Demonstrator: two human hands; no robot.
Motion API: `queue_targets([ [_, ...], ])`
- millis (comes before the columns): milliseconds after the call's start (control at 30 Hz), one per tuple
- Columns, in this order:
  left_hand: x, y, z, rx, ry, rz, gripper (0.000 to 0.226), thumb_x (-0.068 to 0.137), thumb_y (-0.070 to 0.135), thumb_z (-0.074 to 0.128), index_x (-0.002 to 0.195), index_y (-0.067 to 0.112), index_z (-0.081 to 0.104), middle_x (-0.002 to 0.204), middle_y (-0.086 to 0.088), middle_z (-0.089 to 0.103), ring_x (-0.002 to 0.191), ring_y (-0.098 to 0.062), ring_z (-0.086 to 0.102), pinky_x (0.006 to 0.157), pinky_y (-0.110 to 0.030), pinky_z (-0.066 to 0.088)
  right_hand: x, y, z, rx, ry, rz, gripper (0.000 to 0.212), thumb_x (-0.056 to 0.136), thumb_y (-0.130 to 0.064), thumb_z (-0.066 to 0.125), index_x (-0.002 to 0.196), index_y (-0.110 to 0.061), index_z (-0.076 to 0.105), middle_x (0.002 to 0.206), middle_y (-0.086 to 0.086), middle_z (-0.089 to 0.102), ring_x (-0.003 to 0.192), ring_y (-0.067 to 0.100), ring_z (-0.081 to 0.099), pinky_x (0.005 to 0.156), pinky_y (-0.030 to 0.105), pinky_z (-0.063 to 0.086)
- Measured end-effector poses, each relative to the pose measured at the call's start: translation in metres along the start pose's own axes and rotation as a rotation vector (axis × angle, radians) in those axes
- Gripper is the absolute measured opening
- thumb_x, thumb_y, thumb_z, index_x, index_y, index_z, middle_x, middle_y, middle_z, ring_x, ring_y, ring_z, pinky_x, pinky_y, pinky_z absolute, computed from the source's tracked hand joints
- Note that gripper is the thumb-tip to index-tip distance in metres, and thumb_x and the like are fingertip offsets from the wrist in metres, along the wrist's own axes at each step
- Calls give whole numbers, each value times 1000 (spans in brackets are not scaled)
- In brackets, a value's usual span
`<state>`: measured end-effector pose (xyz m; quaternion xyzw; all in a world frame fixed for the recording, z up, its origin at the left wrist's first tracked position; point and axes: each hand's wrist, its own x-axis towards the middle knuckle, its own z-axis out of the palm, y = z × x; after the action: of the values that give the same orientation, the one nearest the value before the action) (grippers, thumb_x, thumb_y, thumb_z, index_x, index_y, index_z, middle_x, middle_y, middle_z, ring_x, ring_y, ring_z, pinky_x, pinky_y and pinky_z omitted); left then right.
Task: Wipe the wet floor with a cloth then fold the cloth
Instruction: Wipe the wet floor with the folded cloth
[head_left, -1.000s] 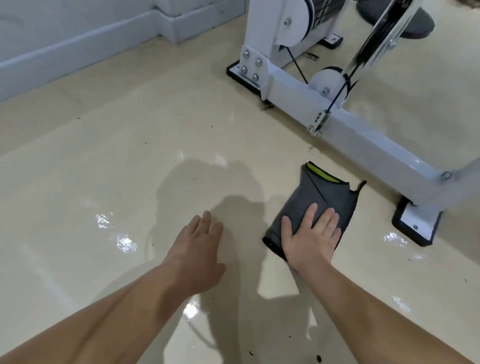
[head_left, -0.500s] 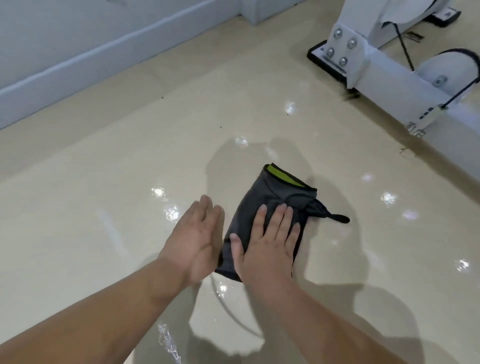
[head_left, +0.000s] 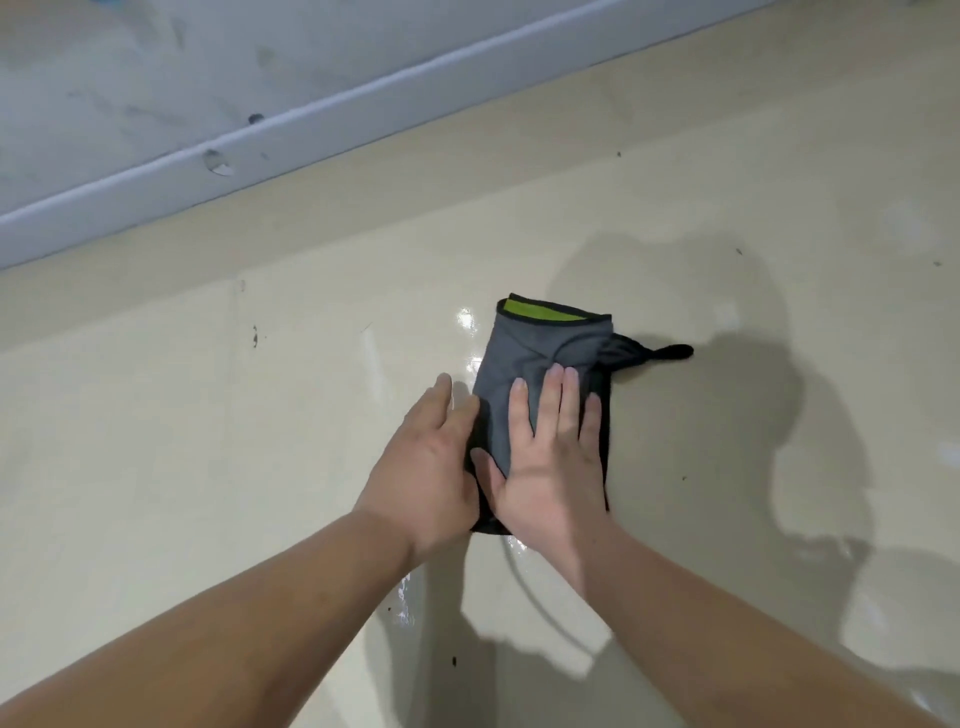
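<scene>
Head view: both bare forearms are reaching forward from the lower edge of the frame and converging on a grey cloth (head_left: 524, 358) that is lying on the glossy cream floor (head_left: 208, 441); the cloth is sitting folded into a narrow upright rectangle, with a yellow-green strip (head_left: 540, 312) showing at its far edge and a dark loop (head_left: 672, 352) trailing off its right side onto the floor. The right hand (head_left: 545, 462) is lying palm-down on the near half of the cloth, fingers (head_left: 553, 395) extended and slightly spread, pressing flat rather than gripping; the thumb is angling out to the left across the fabric. The left hand (head_left: 426, 467) is resting just beside the cloth's left edge, fingers straight and held together, released and grasping nothing; whether its fingertips are touching the fabric or only the floor cannot be told. Wet patches are glinting on the floor just left of the cloth and below the wrists; the shadow of the person is falling to the right. A pale baseboard (head_left: 363, 104) is running diagonally across the upper frame, well apart from the cloth.
</scene>
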<state>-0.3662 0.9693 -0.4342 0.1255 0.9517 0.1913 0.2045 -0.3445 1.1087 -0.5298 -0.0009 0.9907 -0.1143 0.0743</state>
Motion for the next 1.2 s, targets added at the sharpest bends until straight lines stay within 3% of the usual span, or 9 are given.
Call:
queue_targets([
  [267, 18, 6, 15, -40, 66, 111, 63, 80, 13, 45, 143, 11, 51, 163, -9, 29, 152, -27, 26, 120, -26, 28, -77, -8, 12, 16, -18, -83, 84, 100, -62, 30, 163, -7, 19, 170, 26, 5, 159, 40, 0, 124, 60, 11],
  [367, 12, 33, 52, 135, -19, 99, 60, 100, 20, 39, 159, 14, 30, 170, -7, 7, 158, -25, -1, 128, -32, 6, -113, 21, -8, 177, -76, -52, 77, 98, -48, 37, 163, -9, 22, 173, 12, 7, 161, 25, -3, 127, 44, 3],
  [500, -3, 59, 105, 335, -63, -22, 72, 105, 54, 17, 163, 18, -6, 169, -16, -19, 153, -38, -25, 124, -57, -11, -109, 84, -50, 160, 77, 82, 51, 96, -27, 46, 138, -4, 63, 151, 23, 53, 143, 41, 46, 118, 52, 38],
  [600, -13, 57, 124, 353, 11, -21, 68, 105, 55, 9, 161, 25, -14, 168, -10, -26, 152, -34, -31, 121, -59, -18, -93, 111, -78, 217, 29, 299, 41, 104, -25, 49, 142, -14, 60, 159, 8, 45, 150, 25, 36, 118, 41, 36],
  [733, -55, 56, 143, 347, -143, 440, 64, 106, 53, 17, 164, 28, 6, 172, -2, -9, 153, -29, -28, 122, -58, -13, -75, 110, -83, 186, 68, 339, 44, 100, -18, 36, 132, -7, 66, 137, 12, 60, 135, 33, 48, 114, 43, 37],
  [833, -69, 42, 149, 351, -211, 810, 58, 106, 52, 27, 160, 31, 28, 172, 5, 12, 158, -25, -9, 124, -52, -5, -68, 97, -69, 174, 97, 328, 52, 95, -12, 34, 139, -8, 61, 148, 14, 54, 144, 34, 39, 122, 53, 27],
  [900, -50, 25, 137, 347, -210, 900, 57, 107, 54, 28, 160, 34, 28, 171, 8, 13, 158, -20, -9, 126, -49, -7, -65, 93, -65, 221, 89, 338, 50, 96, -6, 39, 142, -6, 59, 153, 17, 50, 148, 36, 34, 123, 53, 26],
  [1100, 13, -70, 56, 532, -91, 413, 68, 100, 64, 3, 162, 37, -7, 171, 6, -14, 155, -21, -24, 125, -50, -13, -48, 43, -82, 381, -40, 300, 50, 103, -12, 43, 153, -13, 47, 165, 9, 34, 156, 20, 22, 123, 22, 10],
  [1200, 19, -108, 27, 517, -92, 246, 77, 96, 69, -1, 162, 32, -13, 170, 0, -21, 154, -25, -26, 125, -54, -10, -62, 12, -96, 457, -141, 277, 50, 105, -17, 44, 155, -18, 43, 166, 0, 33, 154, 12, 24, 123, 22, 16],
])
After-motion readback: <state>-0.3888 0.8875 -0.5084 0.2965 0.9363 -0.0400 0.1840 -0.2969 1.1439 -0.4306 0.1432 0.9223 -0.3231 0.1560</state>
